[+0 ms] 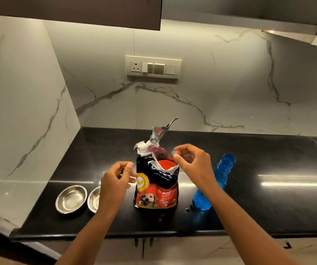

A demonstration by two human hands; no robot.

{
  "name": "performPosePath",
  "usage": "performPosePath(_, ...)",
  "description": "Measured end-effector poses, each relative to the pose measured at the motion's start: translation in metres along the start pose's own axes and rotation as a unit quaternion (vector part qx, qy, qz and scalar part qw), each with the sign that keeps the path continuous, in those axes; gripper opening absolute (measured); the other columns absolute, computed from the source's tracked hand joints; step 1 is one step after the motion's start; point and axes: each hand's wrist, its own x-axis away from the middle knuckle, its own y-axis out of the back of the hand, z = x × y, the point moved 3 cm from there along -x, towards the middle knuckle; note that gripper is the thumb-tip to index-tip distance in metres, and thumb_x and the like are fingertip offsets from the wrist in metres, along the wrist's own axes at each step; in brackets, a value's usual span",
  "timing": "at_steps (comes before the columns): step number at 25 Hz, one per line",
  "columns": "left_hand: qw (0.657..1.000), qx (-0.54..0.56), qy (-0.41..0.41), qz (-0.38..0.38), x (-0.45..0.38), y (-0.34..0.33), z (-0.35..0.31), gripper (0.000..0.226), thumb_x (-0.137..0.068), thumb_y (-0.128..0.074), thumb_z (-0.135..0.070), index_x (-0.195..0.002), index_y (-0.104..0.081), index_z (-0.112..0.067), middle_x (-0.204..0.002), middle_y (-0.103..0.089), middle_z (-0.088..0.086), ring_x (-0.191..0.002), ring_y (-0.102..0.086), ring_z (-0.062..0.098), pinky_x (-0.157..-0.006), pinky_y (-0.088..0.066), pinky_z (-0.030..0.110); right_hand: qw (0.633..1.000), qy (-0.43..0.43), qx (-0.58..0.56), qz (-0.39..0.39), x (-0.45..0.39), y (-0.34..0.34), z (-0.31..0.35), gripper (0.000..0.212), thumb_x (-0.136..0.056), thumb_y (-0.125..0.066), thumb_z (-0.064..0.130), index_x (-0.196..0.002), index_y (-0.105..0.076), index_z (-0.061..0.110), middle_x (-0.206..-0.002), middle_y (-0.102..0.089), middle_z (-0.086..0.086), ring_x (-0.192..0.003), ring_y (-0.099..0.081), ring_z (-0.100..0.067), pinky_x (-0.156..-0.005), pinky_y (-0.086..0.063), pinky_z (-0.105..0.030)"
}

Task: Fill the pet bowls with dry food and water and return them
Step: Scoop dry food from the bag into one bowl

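We observe a bag of dry dog food (pixel 156 186) standing upright on a black countertop (pixel 268 197), near the counter's front edge and roughly central in the head view. Its top is torn open, with crumpled foil rising at the rear, and a red object (pixel 166 164), which we cannot identify, shows inside the opening. The left hand (pixel 116 181) is positioned just beside the bag's left upper edge, fingers curled with the thumb brought toward the fingertips; we cannot tell whether it pinches the bag edge or holds nothing. The right hand (pixel 192 162) is raised at the bag's right upper corner, its thumb and forefinger pressed together in a pinch at or beside the torn rim; contact with the foil cannot be confirmed. Two steel bowls sit on the counter left of the bag: the left bowl (pixel 71 199) is fully visible and contains nothing that we can see, and the second bowl (pixel 93 199), just beside it, is partly covered by the left forearm. A blue plastic bottle (pixel 224 169) stands to the right of the bag, uncapped, behind the right forearm. A switch panel (pixel 153 67) is mounted on the marble backsplash above.
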Motion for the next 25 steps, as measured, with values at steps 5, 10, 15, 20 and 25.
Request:
performPosePath(5,0.989,-0.145,0.005,-0.035,-0.038,-0.006,-0.035,0.045,-0.085,-0.053,-0.069,-0.104,-0.06,-0.029,-0.093,-0.068,-0.004,-0.085,-0.066,0.016,-0.077,-0.057,0.04,0.973,0.011,0.151,0.172,-0.048,-0.038,0.01,0.022,-0.087,-0.076,0.015,-0.109,-0.077,0.012,-0.099,-0.077,-0.005,-0.089,-0.072,-0.015,-0.085,-0.059,-0.023)
performPosePath(10,0.951,-0.298,0.071,0.044,-0.064,-0.04,-0.048,0.071,-0.075,-0.058,-0.074,-0.128,-0.047,-0.029,-0.122,-0.049,0.005,-0.106,-0.06,0.026,-0.094,-0.052,0.048,0.845,0.016,0.363,0.392,-0.061,-0.078,0.007,0.017,-0.091,-0.059,0.006,-0.104,-0.068,0.001,-0.094,-0.066,-0.012,-0.084,-0.061,-0.027,-0.073,-0.05,-0.038)
performPosePath(15,0.956,-0.225,0.163,0.09,-0.053,-0.037,-0.042,0.073,-0.059,-0.067,-0.051,-0.126,-0.049,-0.027,-0.118,-0.055,0.008,-0.103,-0.06,0.026,-0.083,-0.056,0.042,0.811,0.05,0.391,0.432,-0.055,-0.088,-0.02,0.032,-0.097,-0.052,0.016,-0.125,-0.062,0.006,-0.118,-0.066,-0.022,-0.104,-0.063,-0.042,-0.086,-0.052,-0.043)
performPosePath(20,0.94,-0.215,0.211,0.159,-0.017,-0.026,-0.055,0.044,-0.08,-0.068,-0.009,-0.118,-0.054,-0.024,-0.099,-0.067,0.004,-0.089,-0.065,0.016,-0.072,-0.058,0.034,0.844,0.124,0.353,0.385,-0.043,-0.071,-0.027,0.032,-0.092,-0.059,0.016,-0.123,-0.063,0.012,-0.124,-0.062,-0.016,-0.114,-0.06,-0.037,-0.09,-0.054,-0.044)
performPosePath(25,0.949,-0.227,0.187,0.111,0.008,-0.024,-0.058,0.042,-0.078,-0.069,-0.002,-0.112,-0.058,-0.025,-0.098,-0.069,0.005,-0.082,-0.074,0.02,-0.068,-0.064,0.035,0.894,0.103,0.231,0.37,-0.023,-0.044,-0.021,0.032,-0.091,-0.071,0.033,-0.12,-0.071,0.02,-0.123,-0.059,-0.003,-0.111,-0.061,-0.025,-0.09,-0.051,-0.035)
